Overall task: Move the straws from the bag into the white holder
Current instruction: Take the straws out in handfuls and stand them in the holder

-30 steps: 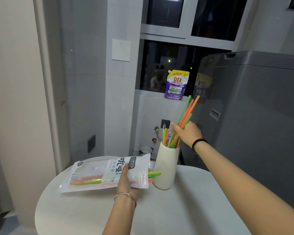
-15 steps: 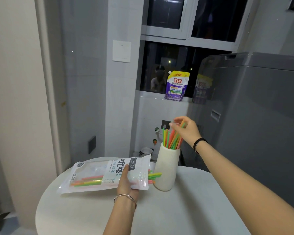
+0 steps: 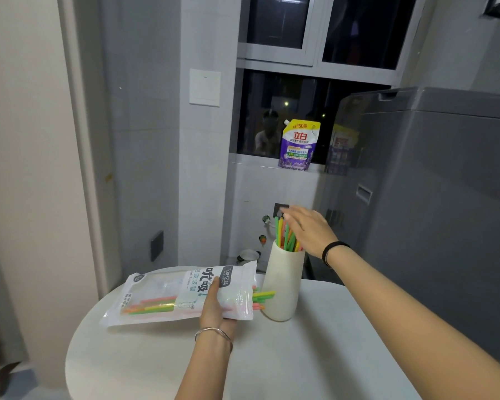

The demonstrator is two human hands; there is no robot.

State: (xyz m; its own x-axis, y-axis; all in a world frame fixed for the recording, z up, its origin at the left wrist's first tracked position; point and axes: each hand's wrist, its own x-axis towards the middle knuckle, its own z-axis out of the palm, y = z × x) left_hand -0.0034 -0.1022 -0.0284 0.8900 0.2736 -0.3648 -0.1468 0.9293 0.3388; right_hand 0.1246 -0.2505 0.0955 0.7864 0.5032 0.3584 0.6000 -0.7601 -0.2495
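Observation:
A white straw bag (image 3: 168,295) lies flat on the round white table (image 3: 272,365), its open end toward the holder. My left hand (image 3: 215,307) grips the bag near that end, thumb on top. Several green and orange straws (image 3: 261,297) stick out of the bag's mouth. The white holder (image 3: 282,284) stands upright just right of the bag, with several coloured straws (image 3: 286,238) standing in it. My right hand (image 3: 308,228) hovers over those straw tops with straight fingers, palm down, holding nothing.
A grey appliance (image 3: 433,197) stands close behind and right of the table. A purple detergent pouch (image 3: 298,145) sits on the window sill. The wall is at the left; the table's near part is bare.
The bundle of straws that my right hand held above the holder has dropped into it. That hand has let go and opened above the straw tops. My left hand and the bag have stayed put.

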